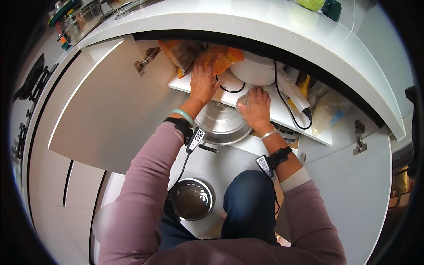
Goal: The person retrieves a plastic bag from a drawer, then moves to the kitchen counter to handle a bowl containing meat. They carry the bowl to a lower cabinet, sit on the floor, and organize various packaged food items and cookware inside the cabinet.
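Observation:
My left hand [202,81] reaches into an open base cabinet, its fingers against an orange plastic bag [220,63] on the white shelf [228,94]. The fingers are slightly apart and do not appear to grip the bag. At the shelf's front edge, my right hand [256,107] is closed over a crumpled greyish cloth [242,99], mostly hidden under the palm. Behind it stands a white rounded appliance [255,71] with a white handle [294,89] and a black cord [281,99]. Below the shelf, between my wrists, is a metal pot lid [222,121].
Open cabinet doors flank me, left [99,109] and right [351,185]. A round basin of water [192,198] stands by my knees. Tied plastic bags [328,109] fill the shelf's right end. The white countertop [212,8] overhangs my hands; a clear pot [82,25] stands on it.

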`<state>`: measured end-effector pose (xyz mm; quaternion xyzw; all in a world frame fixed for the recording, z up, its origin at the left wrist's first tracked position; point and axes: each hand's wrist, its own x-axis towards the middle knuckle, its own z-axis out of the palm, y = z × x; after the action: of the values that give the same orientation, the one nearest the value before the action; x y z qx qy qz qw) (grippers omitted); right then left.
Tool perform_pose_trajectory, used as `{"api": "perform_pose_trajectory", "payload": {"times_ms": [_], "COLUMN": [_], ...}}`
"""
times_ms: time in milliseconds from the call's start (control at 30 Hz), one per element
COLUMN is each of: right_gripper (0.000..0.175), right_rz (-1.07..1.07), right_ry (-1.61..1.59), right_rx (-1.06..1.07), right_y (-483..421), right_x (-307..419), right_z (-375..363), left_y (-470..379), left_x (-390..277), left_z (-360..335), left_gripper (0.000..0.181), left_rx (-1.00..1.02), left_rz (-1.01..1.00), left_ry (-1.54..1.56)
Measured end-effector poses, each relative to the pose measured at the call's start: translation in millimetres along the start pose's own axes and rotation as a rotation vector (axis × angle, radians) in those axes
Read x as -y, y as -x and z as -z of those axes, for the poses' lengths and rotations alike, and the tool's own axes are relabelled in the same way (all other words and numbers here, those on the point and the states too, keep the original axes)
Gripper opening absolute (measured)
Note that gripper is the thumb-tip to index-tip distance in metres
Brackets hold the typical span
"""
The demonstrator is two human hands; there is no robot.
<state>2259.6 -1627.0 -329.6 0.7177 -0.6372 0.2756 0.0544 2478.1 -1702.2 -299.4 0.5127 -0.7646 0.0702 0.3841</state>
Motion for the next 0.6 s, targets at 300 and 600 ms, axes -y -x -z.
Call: {"api": "perform_pose_trajectory", "payload": {"times_ms": [300,600], "right_gripper": [0.071,0.07], "right_rz": [0.238,0.11], "right_ry": [0.004,0.035], "right_rx": [0.201,0.184], "right_y": [-9.9,37.5], "right_x": [26.1,-21.9], "right_z": [-32.2,20.1], "left_y": [-40.2,-19.3], "left_x": [14.3,68.6], "left_z": [-38.7,6.6], "left_gripper": [0.09,0.065], "left_rx": [0.046,-0.047], "left_rz": [0.097,0.14], "left_ry": [-0.074,0.175]}}
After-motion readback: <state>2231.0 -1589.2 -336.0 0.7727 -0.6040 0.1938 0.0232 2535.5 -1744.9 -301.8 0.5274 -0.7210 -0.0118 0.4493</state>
